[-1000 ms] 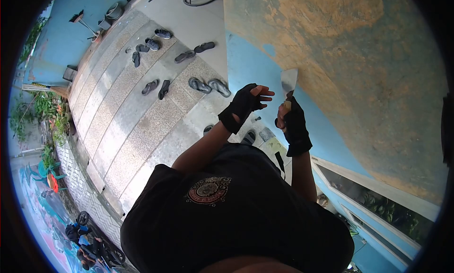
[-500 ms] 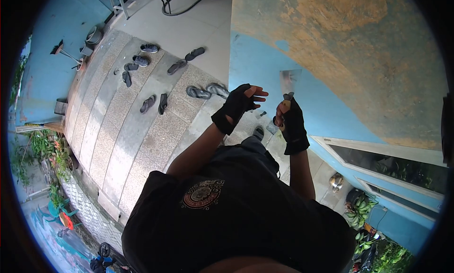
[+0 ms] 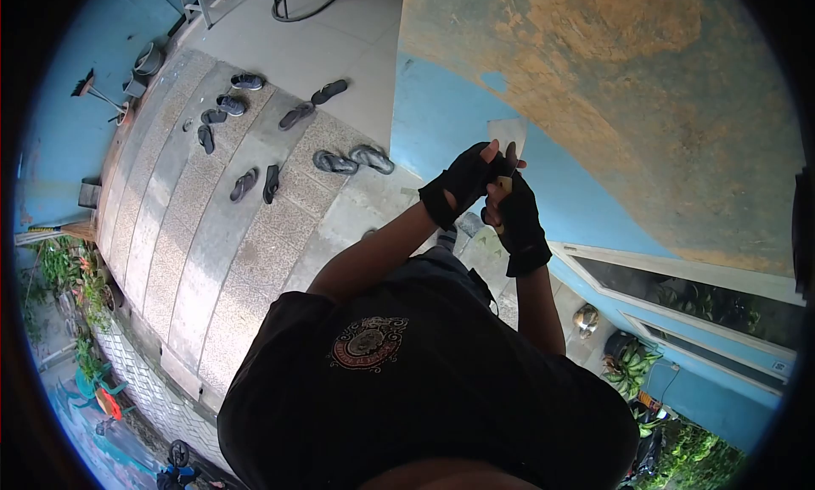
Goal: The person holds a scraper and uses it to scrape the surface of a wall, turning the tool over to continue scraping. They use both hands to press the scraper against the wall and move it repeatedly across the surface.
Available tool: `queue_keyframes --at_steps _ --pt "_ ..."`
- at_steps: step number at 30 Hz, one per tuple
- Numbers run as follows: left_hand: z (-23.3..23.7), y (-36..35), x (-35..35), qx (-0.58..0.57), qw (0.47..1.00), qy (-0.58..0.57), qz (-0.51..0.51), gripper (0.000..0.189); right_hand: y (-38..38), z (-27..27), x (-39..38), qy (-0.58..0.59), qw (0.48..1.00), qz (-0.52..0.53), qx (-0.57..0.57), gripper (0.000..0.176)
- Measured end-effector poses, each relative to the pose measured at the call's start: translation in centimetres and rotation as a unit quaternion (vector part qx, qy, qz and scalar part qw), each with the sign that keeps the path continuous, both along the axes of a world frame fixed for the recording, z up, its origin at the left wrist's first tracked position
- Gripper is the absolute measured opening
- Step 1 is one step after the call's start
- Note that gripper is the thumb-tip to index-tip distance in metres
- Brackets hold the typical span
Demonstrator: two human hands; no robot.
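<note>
My right hand (image 3: 519,223), in a black fingerless glove, is closed round the pale handle of a putty knife (image 3: 508,132). Its broad, light blade points up toward the wall (image 3: 586,206), which is blue with a large brownish patch where the paint is gone. My left hand (image 3: 469,180), gloved the same way, is closed at the base of the blade. The left thumb lies on the near side, and fingertips show past the neck; exactly how they grip is partly hidden.
Several sandals and shoes (image 3: 371,158) lie on the paved floor (image 3: 221,244) to the left. A broom (image 3: 102,93) and buckets (image 3: 149,60) stand by the far wall. A window (image 3: 679,291), a cat (image 3: 585,320) and potted plants (image 3: 628,367) are at right.
My left hand has moved right and closed at the putty knife's neck; before, it was apart with fingers spread. The blade now looks paler. The view has shifted slightly.
</note>
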State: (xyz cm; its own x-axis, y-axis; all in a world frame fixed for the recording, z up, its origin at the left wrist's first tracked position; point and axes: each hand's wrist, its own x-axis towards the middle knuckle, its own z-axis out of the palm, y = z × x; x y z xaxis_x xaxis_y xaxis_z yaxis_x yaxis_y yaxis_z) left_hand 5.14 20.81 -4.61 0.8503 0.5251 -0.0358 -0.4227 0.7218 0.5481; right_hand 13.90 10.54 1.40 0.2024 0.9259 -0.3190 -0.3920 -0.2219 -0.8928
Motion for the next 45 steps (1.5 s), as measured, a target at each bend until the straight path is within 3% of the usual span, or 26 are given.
queue_keyframes --at_steps 5,9,15,20,33,36,39,41,45 --pt "0.5 1.4 6.2 -0.151 0.984 -0.078 0.061 0.064 2.1 1.2 5.2 -0.037 0.998 0.046 -0.014 0.009" --pt "-0.6 2.7 9.8 -0.167 0.977 -0.080 0.100 0.069 4.1 1.3 8.8 -0.052 0.995 0.082 -0.039 0.007" --pt "-0.3 3.3 11.1 -0.165 0.966 -0.092 0.176 0.065 6.2 1.5 10.3 -0.225 0.960 0.155 -0.059 0.005" --pt "0.0 3.7 10.4 -0.134 0.963 0.018 0.231 0.062 6.6 -1.0 10.1 -0.405 0.903 0.144 0.019 0.006" --pt "-0.8 5.3 9.4 -0.188 0.959 0.015 0.212 0.057 7.7 -2.1 8.2 -0.423 0.898 0.121 -0.018 0.010" --pt "0.0 5.4 8.8 -0.149 0.967 0.027 0.202 0.063 7.5 -2.5 7.8 -0.457 0.882 0.113 -0.002 0.012" --pt "-0.6 5.0 9.0 -0.139 0.971 0.028 0.191 0.061 7.1 -2.3 7.3 -0.448 0.891 0.077 0.001 0.015" --pt "-1.0 5.6 8.6 -0.152 0.971 0.018 0.186 0.058 7.6 -2.7 7.4 -0.492 0.863 0.110 0.042 0.017" --pt "-0.6 5.4 8.1 -0.139 0.974 0.013 0.179 0.056 7.4 -2.6 6.6 -0.503 0.857 0.078 0.083 0.017"
